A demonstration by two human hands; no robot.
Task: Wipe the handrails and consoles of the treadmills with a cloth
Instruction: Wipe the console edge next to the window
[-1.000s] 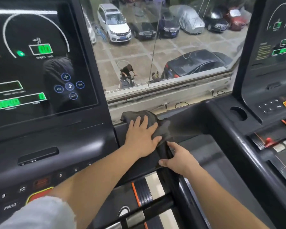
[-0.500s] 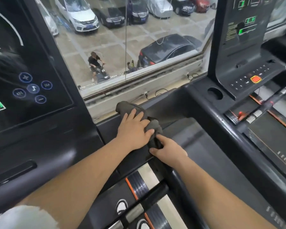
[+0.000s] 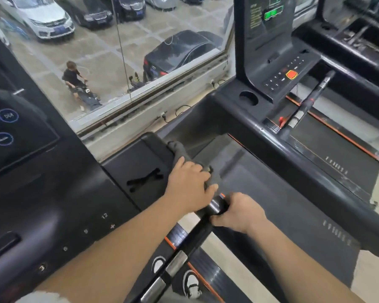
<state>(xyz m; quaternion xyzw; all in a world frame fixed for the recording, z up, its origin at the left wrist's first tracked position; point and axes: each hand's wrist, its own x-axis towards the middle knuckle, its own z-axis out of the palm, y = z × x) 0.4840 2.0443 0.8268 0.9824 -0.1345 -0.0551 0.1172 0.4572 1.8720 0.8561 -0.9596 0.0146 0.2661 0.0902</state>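
Left hand [image 3: 187,188] grip curled over cloth [image 3: 177,149], pressing it on console [image 3: 138,162] right edge to wipe; right hand [image 3: 239,213] grip wrapped round handrail [image 3: 200,229] nearer, likely bracing.

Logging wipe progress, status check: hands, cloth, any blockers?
Status: left hand grips dark grey cloth at black console tray edge. Then right hand holds black tubular handrail just below. No obstruction visible along it.
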